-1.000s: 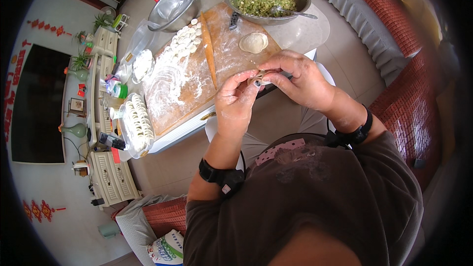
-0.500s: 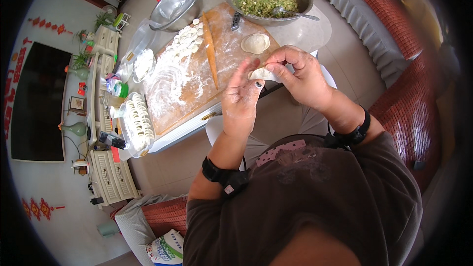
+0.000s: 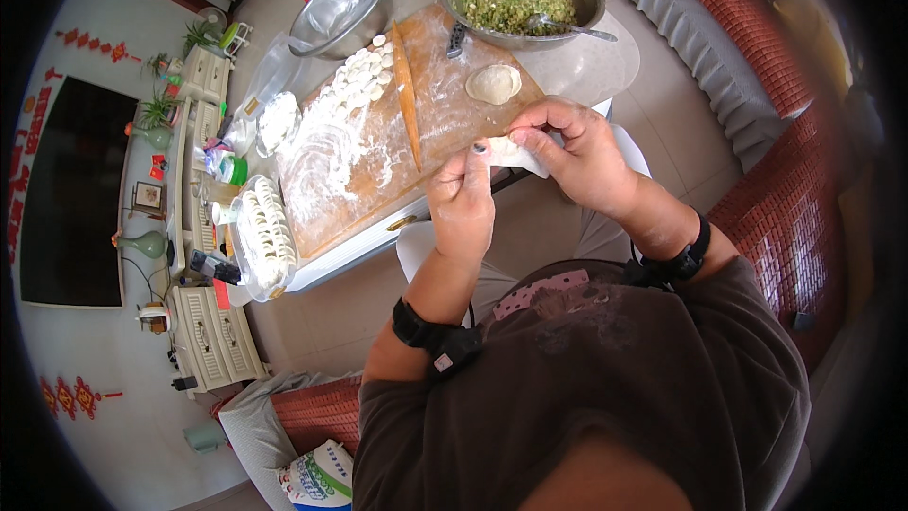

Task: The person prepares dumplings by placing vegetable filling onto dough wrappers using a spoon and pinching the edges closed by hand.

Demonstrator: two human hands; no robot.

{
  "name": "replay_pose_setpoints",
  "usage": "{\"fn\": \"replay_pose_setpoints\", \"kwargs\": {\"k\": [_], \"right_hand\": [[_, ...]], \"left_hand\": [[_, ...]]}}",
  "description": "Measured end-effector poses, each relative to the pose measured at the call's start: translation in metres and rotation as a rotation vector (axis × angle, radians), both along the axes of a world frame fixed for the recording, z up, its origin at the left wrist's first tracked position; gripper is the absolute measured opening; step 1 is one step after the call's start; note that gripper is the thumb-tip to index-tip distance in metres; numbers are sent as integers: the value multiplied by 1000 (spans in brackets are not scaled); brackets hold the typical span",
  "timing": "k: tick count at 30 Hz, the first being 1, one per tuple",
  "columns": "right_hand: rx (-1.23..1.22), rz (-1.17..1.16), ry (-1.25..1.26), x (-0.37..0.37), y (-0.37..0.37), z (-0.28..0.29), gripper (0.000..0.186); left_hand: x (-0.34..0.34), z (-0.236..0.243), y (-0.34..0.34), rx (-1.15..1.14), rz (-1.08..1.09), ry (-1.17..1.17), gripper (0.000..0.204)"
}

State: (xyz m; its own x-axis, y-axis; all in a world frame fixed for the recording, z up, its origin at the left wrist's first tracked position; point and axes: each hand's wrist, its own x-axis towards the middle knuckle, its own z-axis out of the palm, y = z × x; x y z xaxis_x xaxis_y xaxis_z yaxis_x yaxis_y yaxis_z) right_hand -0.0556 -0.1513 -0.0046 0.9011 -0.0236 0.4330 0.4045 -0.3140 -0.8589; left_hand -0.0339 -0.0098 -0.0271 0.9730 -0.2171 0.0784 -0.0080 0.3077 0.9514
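Pinching one dumpling (image 3: pixel 518 157) between them, both hands work just off the board's near right edge. The left hand (image 3: pixel 462 206) closes thumb and fingers at its left end; the right hand (image 3: pixel 592 159) grips its upper edge between thumb and bent forefinger. Fingers partly hide the dumpling.

Wrappers (image 3: pixel 494 84) lie overlapped on the floured board (image 3: pixel 448 118), just beyond the hands. The rolling pin (image 3: pixel 407 99) lies lengthwise on the board, separating the wrappers from the dough pieces (image 3: pixel 359 80) to its left. A dark handle (image 3: pixel 456 41) rests near the far edge, beside the filling bowl (image 3: pixel 511 40); a spoon (image 3: pixel 588 32) leans over that bowl's rim. A second steel bowl (image 3: pixel 352 36), holding clear plastic, stands at the far left corner. Left of the board, a tray (image 3: pixel 242 261) holds rows of folded dumplings (image 3: pixel 269 232), with a phone (image 3: pixel 216 268) beside it.
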Motion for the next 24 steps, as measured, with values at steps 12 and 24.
{"fn": "replay_pose_setpoints", "kwargs": {"k": [12, 24], "right_hand": [[-33, -21, -69, 1, -4, 9, 10], [-32, -15, 5, 2, -5, 2, 10]], "left_hand": [[0, 3, 0, 44, -185, 77, 22], [-3, 11, -2, 13, -195, 105, 25]]}}
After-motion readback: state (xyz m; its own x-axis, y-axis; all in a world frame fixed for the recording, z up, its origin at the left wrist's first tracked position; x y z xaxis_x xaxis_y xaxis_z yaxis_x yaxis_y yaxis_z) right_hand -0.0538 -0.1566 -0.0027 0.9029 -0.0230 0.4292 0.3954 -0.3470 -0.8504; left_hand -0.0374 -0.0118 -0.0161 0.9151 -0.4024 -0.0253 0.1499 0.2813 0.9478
